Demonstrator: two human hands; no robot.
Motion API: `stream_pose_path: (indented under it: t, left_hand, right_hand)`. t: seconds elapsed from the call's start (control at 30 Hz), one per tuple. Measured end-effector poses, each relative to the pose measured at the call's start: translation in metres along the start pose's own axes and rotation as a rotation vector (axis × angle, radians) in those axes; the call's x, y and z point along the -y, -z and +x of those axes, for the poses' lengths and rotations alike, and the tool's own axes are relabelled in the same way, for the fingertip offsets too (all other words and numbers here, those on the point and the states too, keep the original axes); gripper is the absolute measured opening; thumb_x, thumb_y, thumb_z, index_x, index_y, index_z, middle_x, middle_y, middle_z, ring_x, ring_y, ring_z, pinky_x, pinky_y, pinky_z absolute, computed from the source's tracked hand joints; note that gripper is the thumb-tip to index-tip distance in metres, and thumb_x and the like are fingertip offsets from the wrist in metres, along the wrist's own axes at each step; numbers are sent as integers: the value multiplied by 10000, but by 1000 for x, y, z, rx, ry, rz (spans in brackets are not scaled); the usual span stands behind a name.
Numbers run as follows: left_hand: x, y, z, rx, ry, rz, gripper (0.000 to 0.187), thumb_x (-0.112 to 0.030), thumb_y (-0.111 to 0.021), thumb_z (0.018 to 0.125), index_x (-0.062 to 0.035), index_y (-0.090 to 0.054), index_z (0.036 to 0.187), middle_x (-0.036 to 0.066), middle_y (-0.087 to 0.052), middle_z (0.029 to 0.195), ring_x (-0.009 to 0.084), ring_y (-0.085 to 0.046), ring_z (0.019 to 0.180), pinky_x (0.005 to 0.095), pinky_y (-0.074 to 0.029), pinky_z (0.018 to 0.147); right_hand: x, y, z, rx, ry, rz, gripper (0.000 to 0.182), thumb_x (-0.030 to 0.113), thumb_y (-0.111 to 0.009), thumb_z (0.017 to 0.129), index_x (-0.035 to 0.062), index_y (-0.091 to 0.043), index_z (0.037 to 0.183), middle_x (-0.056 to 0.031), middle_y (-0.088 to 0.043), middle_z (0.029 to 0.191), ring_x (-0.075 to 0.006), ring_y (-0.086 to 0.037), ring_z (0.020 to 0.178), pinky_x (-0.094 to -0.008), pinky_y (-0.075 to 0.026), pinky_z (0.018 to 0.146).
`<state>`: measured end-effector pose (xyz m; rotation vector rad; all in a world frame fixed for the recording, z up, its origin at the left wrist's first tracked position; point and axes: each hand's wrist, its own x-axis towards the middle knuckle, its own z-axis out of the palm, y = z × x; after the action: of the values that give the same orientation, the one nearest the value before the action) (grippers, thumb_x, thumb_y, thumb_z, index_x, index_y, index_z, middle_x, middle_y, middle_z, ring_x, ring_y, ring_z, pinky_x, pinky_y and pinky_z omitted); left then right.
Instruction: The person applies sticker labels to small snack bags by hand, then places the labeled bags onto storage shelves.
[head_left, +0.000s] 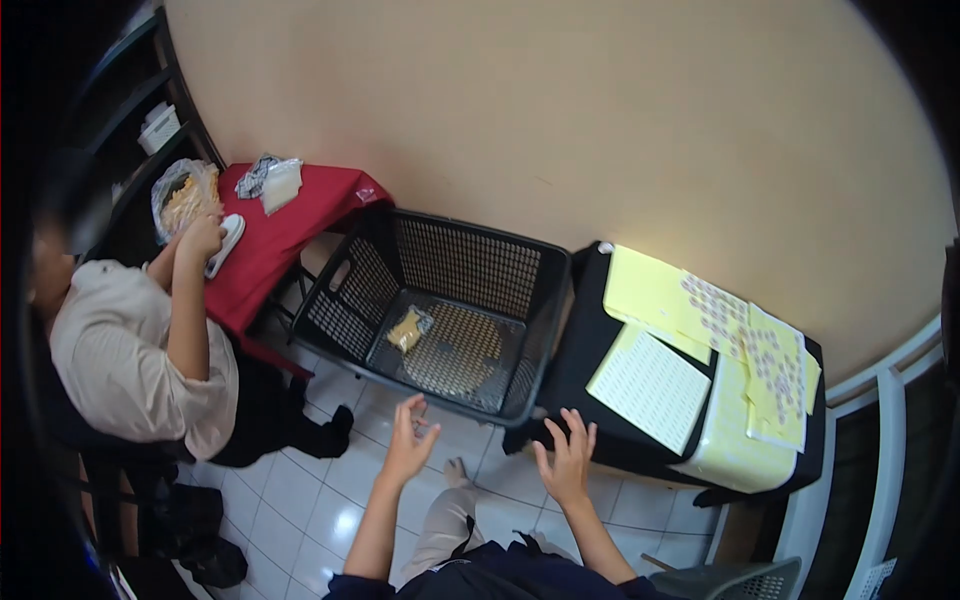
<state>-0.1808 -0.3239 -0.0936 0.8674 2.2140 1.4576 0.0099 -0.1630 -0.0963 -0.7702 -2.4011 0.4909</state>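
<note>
Both of my hands are raised in front of me, with nothing in them. My left hand is open, fingers apart, just short of the near rim of a large black plastic crate. Fingers spread, my right hand hovers near the crate's right front corner, beside the table with the black cloth. Inside the crate, on its lattice floor, lies one small clear packet with yellowish contents.
At left, another person handles a white device on a red-covered table, beside a plastic bag of yellowish pieces. On the black-covered table lie a white label sheet and yellow sheets with round stickers.
</note>
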Motion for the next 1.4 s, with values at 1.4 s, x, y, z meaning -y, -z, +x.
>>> stream_pose_path:
  t: [1.4]
  left_hand:
    - [41, -97, 220, 299, -209, 23, 976, -162, -733, 491, 43, -137, 1236, 216, -329, 1147, 343, -340, 1092, 399, -295, 941]
  right_hand:
    - [10, -51, 61, -327, -421, -124, 66, 96, -569, 694, 91, -577, 759, -64, -541, 942, -213, -480, 899, -357, -293, 803]
